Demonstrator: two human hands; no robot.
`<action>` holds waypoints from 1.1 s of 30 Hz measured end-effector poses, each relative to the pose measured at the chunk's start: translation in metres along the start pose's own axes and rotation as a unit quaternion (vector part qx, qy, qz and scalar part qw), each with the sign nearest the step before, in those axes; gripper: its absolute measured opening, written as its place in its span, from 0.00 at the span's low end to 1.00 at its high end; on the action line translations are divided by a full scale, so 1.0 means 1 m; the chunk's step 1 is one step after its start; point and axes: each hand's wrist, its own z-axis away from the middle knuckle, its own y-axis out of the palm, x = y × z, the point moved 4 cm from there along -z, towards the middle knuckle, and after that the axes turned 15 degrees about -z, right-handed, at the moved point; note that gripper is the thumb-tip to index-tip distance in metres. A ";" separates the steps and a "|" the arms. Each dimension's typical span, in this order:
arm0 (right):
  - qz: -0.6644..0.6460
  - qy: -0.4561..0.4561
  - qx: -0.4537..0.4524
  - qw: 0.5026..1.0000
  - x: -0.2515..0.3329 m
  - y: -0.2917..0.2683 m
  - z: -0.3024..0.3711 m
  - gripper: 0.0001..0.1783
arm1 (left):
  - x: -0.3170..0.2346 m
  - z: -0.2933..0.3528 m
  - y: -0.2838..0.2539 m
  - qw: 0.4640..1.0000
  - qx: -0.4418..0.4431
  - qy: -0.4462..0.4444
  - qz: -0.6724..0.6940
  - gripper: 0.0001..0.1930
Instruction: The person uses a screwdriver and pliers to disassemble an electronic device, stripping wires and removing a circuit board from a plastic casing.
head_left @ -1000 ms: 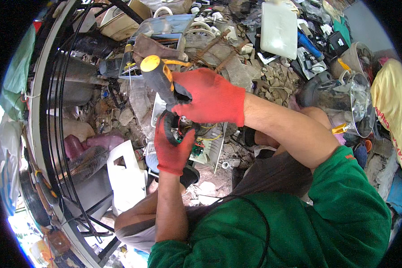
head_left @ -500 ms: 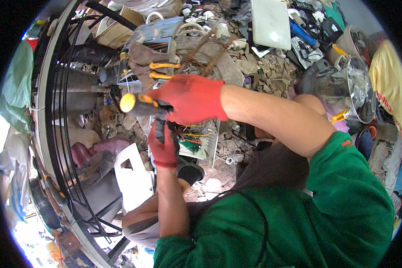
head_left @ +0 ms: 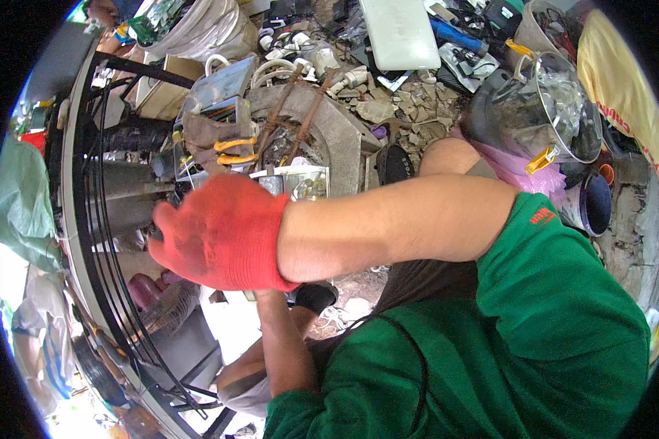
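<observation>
Left of centre, the right hand in a red knit glove [head_left: 220, 234] is hanging over the work spot, back of the glove up, finger side blurred; can't tell if it's gripping anything. Left hand is hiding behind that glove, so can't tell its grip either; only the bare left forearm [head_left: 280, 344] is showing, coming in from the near side. Just far of the right wrist, a shallow pale rectangular tray with small yellowish bits [head_left: 311, 170] is sitting, partly covered by the arm. Farther left, two curved yellow tool handles [head_left: 237, 159] are resting by a crumpled brown cloth [head_left: 205, 133]. Two thin rusty metal rods [head_left: 309, 121] are leaning over a rounded grey slab [head_left: 348, 143]. Near side, a flat white panel [head_left: 231, 322] is lying left of the forearm. Far right, a round see-through plastic bucket [head_left: 505, 110] is standing. Along the left, a black metal frame [head_left: 86, 175] is running near to far.
</observation>
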 end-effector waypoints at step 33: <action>-0.106 -0.090 0.261 0.955 -0.007 0.001 -0.015 0.17 | -0.025 -0.043 -0.066 0.968 0.074 -0.048 0.236 0.22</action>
